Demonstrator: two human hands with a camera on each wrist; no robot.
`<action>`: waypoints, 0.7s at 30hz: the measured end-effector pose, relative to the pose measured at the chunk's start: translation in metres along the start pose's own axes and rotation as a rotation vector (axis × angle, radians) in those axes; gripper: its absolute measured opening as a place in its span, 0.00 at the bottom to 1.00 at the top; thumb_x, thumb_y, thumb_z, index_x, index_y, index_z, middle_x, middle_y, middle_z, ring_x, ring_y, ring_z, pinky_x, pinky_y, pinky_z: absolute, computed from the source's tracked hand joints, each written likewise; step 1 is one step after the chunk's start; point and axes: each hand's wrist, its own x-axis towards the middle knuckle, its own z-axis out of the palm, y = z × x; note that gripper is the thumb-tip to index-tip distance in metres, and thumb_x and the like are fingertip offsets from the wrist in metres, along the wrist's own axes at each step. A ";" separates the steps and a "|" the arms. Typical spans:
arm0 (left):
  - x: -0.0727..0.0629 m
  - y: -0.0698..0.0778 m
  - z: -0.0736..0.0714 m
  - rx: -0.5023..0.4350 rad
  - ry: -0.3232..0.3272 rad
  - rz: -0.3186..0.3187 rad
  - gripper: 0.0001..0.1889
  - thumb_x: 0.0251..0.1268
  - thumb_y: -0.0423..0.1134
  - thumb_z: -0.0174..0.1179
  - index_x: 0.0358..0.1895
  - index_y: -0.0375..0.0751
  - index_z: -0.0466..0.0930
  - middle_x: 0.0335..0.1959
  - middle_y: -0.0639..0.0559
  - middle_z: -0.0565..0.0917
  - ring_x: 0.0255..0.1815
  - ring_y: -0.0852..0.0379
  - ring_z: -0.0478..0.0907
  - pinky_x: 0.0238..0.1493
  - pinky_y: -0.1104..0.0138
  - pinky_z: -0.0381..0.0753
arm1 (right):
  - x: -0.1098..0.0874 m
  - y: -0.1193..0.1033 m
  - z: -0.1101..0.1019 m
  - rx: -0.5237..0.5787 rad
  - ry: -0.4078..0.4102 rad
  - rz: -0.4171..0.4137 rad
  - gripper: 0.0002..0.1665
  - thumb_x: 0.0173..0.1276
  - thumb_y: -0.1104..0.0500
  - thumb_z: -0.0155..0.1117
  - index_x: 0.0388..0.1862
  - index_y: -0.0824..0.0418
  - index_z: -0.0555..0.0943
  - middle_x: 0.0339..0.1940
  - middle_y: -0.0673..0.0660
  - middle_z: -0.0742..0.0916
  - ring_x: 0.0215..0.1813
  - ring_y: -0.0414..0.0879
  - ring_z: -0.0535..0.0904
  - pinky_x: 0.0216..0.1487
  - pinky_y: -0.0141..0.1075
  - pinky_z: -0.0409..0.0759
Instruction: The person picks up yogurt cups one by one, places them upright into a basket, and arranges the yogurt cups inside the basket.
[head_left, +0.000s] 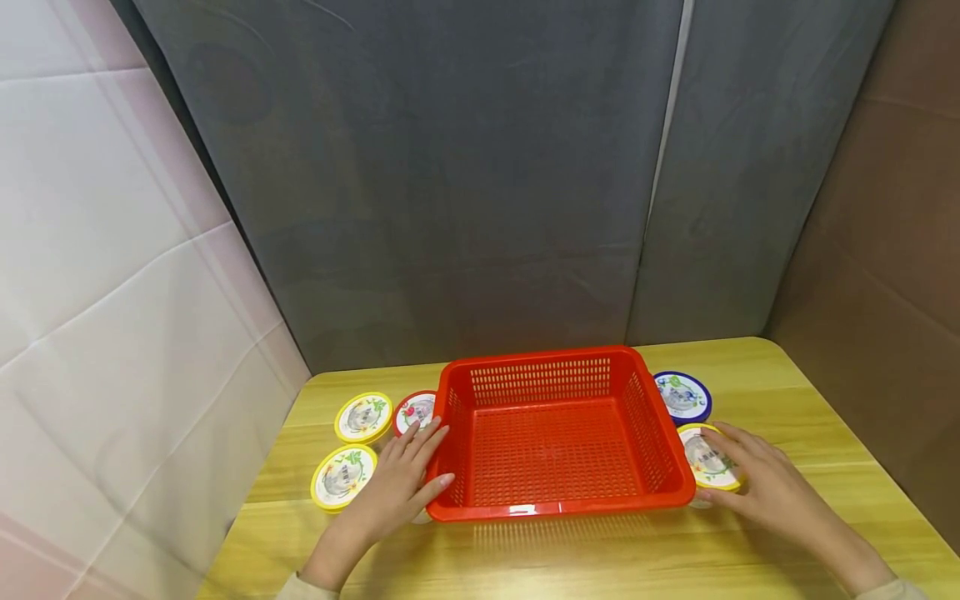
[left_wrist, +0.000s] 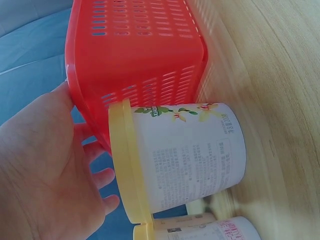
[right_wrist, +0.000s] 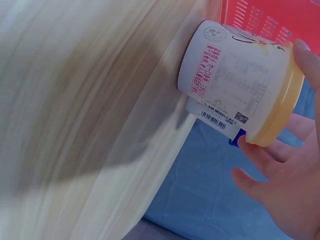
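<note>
A red plastic basket with a slotted wall stands on the wooden table. My left hand touches its left rim, fingers fairly straight. In the left wrist view a white tub with a yellow lid stands between that hand and the basket. At the basket's right side my right hand holds a yellow-lidded tub by the lid, thumb and fingers on opposite edges. The right wrist view shows this tub upright on the table, hiding much of a blue-lidded tub.
Two yellow-lidded tubs stand left of my left hand. A red-lidded tub is partly hidden behind the basket's left edge. The blue-lidded tub stands behind the held one. A grey curtain hangs beyond the table.
</note>
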 end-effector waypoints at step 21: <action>-0.002 0.000 0.003 -0.014 0.048 0.013 0.33 0.74 0.52 0.52 0.76 0.39 0.59 0.79 0.43 0.60 0.79 0.34 0.54 0.76 0.36 0.51 | -0.006 0.009 -0.009 -0.004 0.022 0.021 0.51 0.48 0.39 0.79 0.70 0.54 0.72 0.66 0.67 0.76 0.61 0.69 0.73 0.53 0.66 0.69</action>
